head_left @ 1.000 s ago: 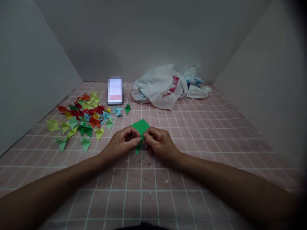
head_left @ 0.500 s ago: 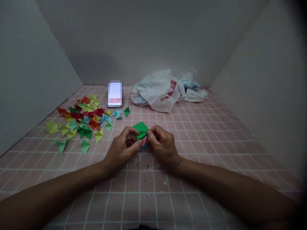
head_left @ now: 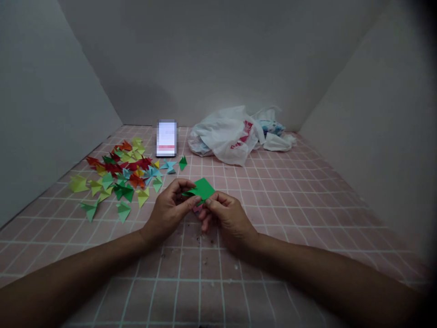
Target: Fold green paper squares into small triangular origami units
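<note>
Left hand (head_left: 167,212) gripping a green paper square (head_left: 205,188) between thumb and curled fingers, right hand (head_left: 227,221) pinching the square's lower edge with closed fingertips, the square held between both hands, above a pink grid-tiled surface (head_left: 191,291). A small pink-and-blue paper scrap (head_left: 198,208) showing just below the fingers. Farther left, folded paper pieces (head_left: 119,175) in red, yellow, green and blue spreading in a loose heap, a green folded piece (head_left: 183,162) and a blue folded piece (head_left: 170,167) lying just beside it. Beyond, a blurred rectangular object (head_left: 166,138) sitting near the grey back wall (head_left: 205,68), a crumpled white plastic bag (head_left: 221,139) slumping to its right.
</note>
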Available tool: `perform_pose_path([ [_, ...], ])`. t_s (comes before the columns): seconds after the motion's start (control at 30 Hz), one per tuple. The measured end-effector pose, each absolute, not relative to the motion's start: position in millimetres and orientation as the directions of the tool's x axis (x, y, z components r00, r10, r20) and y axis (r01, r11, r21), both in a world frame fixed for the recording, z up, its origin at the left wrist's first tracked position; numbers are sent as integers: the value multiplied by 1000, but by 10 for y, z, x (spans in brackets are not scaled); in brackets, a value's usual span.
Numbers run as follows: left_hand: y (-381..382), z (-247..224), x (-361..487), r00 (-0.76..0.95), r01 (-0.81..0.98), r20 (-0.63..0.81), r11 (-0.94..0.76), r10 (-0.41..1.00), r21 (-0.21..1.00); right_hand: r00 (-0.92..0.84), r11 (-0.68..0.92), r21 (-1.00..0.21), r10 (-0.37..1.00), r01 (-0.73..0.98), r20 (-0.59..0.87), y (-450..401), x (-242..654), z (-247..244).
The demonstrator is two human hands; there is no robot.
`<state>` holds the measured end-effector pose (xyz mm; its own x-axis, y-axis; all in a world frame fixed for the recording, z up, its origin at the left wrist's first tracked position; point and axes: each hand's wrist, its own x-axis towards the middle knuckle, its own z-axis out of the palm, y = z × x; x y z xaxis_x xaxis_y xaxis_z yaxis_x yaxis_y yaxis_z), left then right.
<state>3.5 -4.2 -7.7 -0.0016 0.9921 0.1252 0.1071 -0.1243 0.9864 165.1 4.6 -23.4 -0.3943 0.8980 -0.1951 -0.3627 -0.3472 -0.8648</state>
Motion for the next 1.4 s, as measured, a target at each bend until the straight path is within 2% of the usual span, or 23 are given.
perform_pose_path([
  [0.13, -58, -77, 58, -10, 141, 120, -117, 993, 983, -435, -387, -851, 874, -355, -217, 24, 1641, -231],
  [0.27, -60, -84, 58, -26, 103, 92, -88, 995, 991, -470, -433, -838, 846, -332, -251, 3, 1634, -222],
  [0.4, -42, -64, 18, -2, 63, 45, -45, 999, 997, -519, -420, -881, 815, -218, -260, 4, 1662, -218],
  [0.5, -22, -26, -14, 20, 59, -25, 24, 999, 998, -439, -227, -965, 886, -127, -151, 56, 1705, -218],
  [0.6, -6, -11, -24, 159, 112, -209, 192, 965, 975, -336, 66, -995, 938, -71, 86, 135, 1743, -220],
  [0.7, -1, -33, -23, 256, 175, -322, 284, 911, 943, -372, 163, -987, 917, 17, 145, 183, 1765, -227],
  [0.83, 4, -54, -30, 268, 232, -355, 297, 896, 926, -418, 159, -985, 901, 68, 116, 193, 1772, -248],
  [1.07, 13, -9, -37, 289, 315, -388, 296, 875, 902, -436, 137, -990, 894, 38, 107, 189, 1759, -274],
  [1.4, 14, -47, -63, 301, 307, -392, 301, 869, 903, -451, 91, -994, 891, 55, 56, 186, 1745, -243],
])
